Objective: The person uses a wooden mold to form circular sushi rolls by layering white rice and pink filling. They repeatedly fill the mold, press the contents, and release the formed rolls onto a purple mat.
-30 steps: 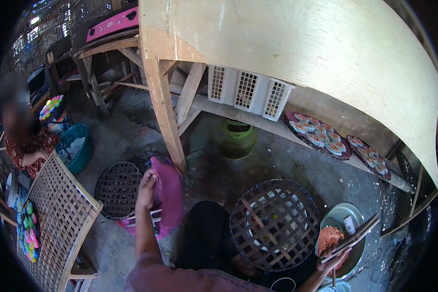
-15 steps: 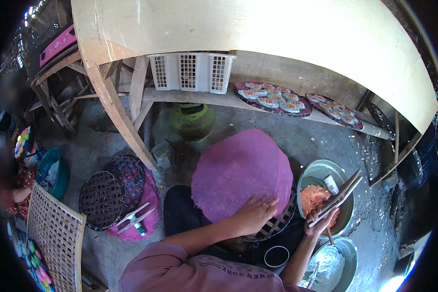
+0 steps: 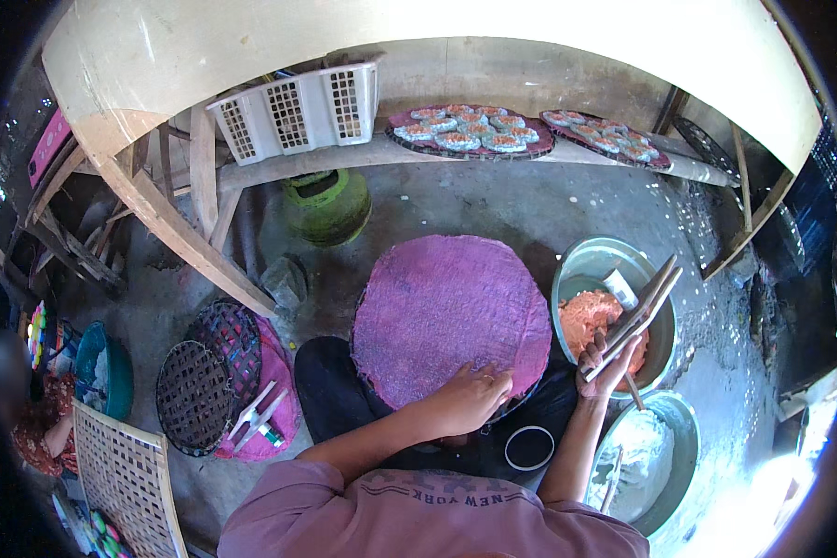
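Note:
A round purple cloth mat [image 3: 448, 312] lies spread over the woven basket tray in front of me, hiding it. My left hand [image 3: 470, 398] presses flat on the mat's near edge. My right hand [image 3: 607, 358] is closed around a pair of flat wooden sticks [image 3: 644, 310] that slant up and to the right over a metal bowl [image 3: 593, 263] of orange paste [image 3: 595, 316]. A small dark ring [image 3: 529, 447] lies between my forearms.
A second metal basin [image 3: 651, 460] with white contents sits by my right elbow. A wooden shelf carries white plastic baskets [image 3: 293, 107] and trays of small cakes [image 3: 470, 128]. A green gas cylinder [image 3: 325, 205] stands below. Round woven trays [image 3: 200, 377] lie left. Another person [image 3: 28, 409] sits far left.
My left hand carried the purple mat from the left pile over the woven tray and laid it flat; it now rests on the mat's near edge. My view swung right.

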The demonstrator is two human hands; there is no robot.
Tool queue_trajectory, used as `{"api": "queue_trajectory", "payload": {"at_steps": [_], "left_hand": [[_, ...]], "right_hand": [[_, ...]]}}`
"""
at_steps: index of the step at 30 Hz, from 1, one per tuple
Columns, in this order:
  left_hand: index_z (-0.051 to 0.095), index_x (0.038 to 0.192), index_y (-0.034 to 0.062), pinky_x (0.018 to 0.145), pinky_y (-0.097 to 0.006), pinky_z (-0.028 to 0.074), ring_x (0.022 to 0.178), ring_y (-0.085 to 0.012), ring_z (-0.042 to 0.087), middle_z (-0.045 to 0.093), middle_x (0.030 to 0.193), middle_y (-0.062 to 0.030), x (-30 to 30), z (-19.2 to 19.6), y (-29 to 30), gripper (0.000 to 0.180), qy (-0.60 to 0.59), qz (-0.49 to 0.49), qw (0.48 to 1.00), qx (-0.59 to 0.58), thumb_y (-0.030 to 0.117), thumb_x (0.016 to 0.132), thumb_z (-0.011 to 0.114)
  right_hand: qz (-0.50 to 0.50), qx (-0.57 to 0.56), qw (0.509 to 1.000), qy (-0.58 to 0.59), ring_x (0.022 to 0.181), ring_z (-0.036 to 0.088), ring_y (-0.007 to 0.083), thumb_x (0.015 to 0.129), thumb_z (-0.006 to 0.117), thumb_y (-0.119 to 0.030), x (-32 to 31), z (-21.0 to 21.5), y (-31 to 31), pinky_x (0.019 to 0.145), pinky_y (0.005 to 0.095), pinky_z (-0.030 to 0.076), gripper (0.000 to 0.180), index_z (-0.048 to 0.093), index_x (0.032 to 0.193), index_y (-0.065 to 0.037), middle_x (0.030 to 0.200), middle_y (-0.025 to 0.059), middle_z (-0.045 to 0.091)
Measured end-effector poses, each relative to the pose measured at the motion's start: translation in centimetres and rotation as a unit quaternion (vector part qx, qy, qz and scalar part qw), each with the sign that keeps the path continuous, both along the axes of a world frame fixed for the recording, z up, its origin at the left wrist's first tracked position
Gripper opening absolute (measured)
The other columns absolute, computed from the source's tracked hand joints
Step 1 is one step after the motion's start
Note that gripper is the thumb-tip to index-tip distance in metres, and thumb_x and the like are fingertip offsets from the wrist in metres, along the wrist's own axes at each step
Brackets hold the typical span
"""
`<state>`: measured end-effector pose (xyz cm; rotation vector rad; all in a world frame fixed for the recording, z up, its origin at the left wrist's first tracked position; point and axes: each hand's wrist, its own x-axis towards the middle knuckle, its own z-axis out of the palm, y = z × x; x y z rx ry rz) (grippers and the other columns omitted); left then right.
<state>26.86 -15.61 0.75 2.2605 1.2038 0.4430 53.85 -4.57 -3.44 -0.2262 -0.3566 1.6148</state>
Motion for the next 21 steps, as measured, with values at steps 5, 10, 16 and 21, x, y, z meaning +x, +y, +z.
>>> {"api": "queue_trajectory", "payload": {"at_steps": [5, 10, 16, 21], "left_hand": [[0.049, 0.126, -0.0022, 0.102, -0.063, 0.034, 0.123, -0.0467, 0.049, 0.055, 0.13, -0.0237, 0.1, 0.3, -0.4, 0.039, 0.038, -0.003, 0.998, 0.047, 0.027, 0.1, 0.041], [0.057, 0.114, -0.0015, 0.095, -0.048, 0.044, 0.112, -0.0383, 0.058, 0.06, 0.121, -0.0198, 0.6, 1.1, -2.7, 0.034, -0.202, -0.075, 0.976, -0.025, 0.027, 0.1, 0.046], [0.06, 0.115, 0.0054, 0.109, -0.042, 0.038, 0.136, -0.0389, 0.035, 0.045, 0.141, -0.0153, 5.6, -5.7, -6.1, 0.026, -0.02, -0.174, 0.982, 0.066, 0.018, 0.095, 0.049], [0.061, 0.101, 0.0036, 0.1, -0.039, 0.043, 0.124, -0.0307, 0.046, 0.056, 0.12, -0.0131, 5.9, -9.5, -6.5, 0.021, -0.035, -0.156, 0.985, 0.063, 0.019, 0.093, 0.049]], "right_hand": [[0.011, 0.008, 1.0, 0.001, 0.046, 0.04, 0.0121, 0.097, 0.04, -0.061, 0.0, 0.1, 0.1, 0.04, 0.0243, 0.034, 0.065, 0.049, 0.124, -0.002, 0.07, 0.0067, 0.049], [0.046, 0.031, 0.998, -0.014, 0.048, 0.033, 0.0108, 0.097, 0.041, -0.061, 0.8, -0.9, 0.4, 0.041, 0.0246, 0.029, 0.07, 0.042, 0.136, -0.003, 0.074, 0.0057, 0.044], [0.066, 0.049, 0.997, -0.001, 0.051, 0.039, 0.0123, 0.099, 0.039, -0.058, 1.2, -1.5, 0.4, 0.043, 0.0248, 0.035, 0.065, 0.04, 0.135, -0.004, 0.078, 0.0073, 0.047], [0.046, 0.025, 0.999, -0.002, 0.052, 0.039, 0.0124, 0.099, 0.04, -0.058, 1.3, -1.4, 0.1, 0.045, 0.0257, 0.036, 0.066, 0.038, 0.138, -0.004, 0.08, 0.0077, 0.047]]}}
